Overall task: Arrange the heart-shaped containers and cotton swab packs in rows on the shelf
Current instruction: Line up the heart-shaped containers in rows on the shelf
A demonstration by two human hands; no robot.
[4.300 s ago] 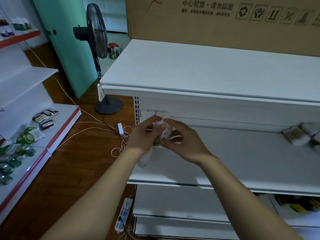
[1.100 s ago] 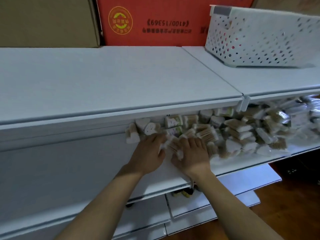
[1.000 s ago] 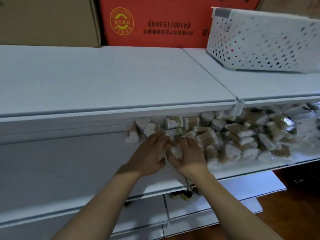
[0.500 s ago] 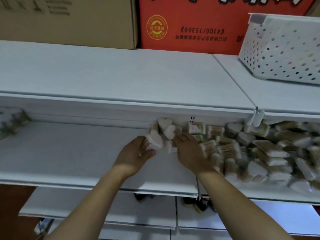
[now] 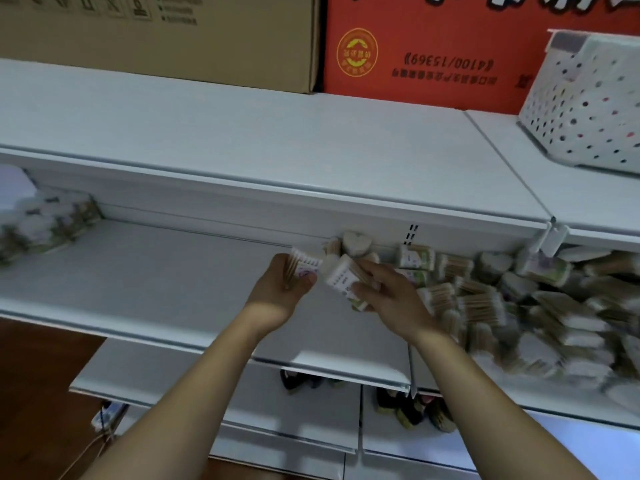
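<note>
Hands raised side by side over the white metal shelf (image 5: 145,289). Left hand (image 5: 281,289) curled round 1 clear pack of wooden cotton swabs (image 5: 303,266); right hand (image 5: 388,294) pinched another white-labelled swab pack (image 5: 343,277), tilted. White heart-shaped container (image 5: 356,242) leaned upright just behind.

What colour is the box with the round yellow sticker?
The box is red-orange with dark printing; the head view shows it.

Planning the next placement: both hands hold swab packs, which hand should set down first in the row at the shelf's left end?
Left hand, probably: its swab pack is nearer the row.
</note>
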